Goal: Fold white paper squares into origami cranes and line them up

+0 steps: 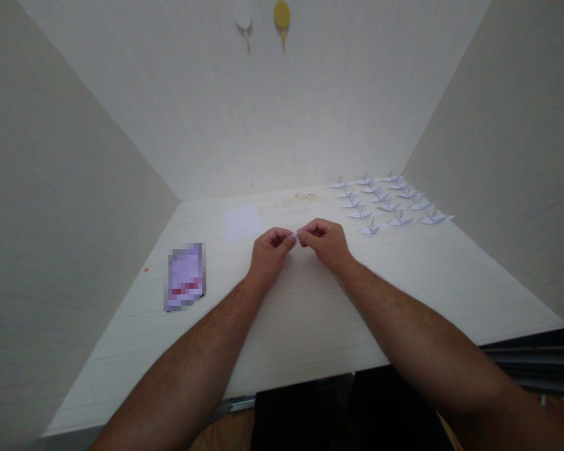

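Observation:
My left hand [269, 250] and my right hand [325, 241] meet over the middle of the white table [310, 313]. Both are closed in a pinch on a small folded piece of white paper [296, 235], of which only a sliver shows between the fingertips. Behind the left hand a flat white paper sheet [242, 221] lies on the table. At the back right several folded white paper cranes [385, 199] stand in rows, well apart from my right hand.
A blurred purple packet [185, 276] lies on the left of the table. A small red speck [146, 270] is near the left edge. Pale walls close in the table on three sides. White and yellow objects [263, 19] hang on the back wall.

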The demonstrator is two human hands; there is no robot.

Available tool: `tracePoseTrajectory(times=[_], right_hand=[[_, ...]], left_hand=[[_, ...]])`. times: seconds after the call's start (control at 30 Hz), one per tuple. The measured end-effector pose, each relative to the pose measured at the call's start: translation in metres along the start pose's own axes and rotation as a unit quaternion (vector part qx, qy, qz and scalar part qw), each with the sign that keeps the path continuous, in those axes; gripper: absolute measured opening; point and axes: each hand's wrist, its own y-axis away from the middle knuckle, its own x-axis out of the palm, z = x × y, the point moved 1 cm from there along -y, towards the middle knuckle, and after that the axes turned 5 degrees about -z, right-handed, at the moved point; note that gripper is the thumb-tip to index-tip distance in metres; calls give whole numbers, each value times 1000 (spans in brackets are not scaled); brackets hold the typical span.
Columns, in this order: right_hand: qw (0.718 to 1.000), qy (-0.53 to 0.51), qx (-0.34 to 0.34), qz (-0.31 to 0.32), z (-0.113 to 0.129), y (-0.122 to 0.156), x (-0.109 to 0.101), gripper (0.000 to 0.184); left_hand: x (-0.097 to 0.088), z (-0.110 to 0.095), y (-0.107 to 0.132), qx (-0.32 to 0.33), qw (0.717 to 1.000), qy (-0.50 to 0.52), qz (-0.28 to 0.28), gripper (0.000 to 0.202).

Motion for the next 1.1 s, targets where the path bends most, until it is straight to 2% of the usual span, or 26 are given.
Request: tracePoseTrajectory(times=[0.37, 0.5, 0.67, 0.83, 1.1], right_hand=[[999, 27, -18, -24, 2, 1, 0, 15], [999, 30, -16, -6, 3, 1, 0, 14], [1000, -6, -4, 25, 2, 1, 2, 17], [999, -17, -11, 31, -1, 1, 3, 16], [999, 26, -41, 3, 2, 3, 3, 11]], left_hand=[[3, -4, 4, 9, 1000, -26, 14, 20], [3, -4, 4, 14, 999, -32, 5, 23], [0, 4, 0, -12, 1000, 21, 8, 18], [1, 7, -1, -56, 995, 75, 15, 18], [2, 1, 3, -67, 996, 54, 22, 21]])
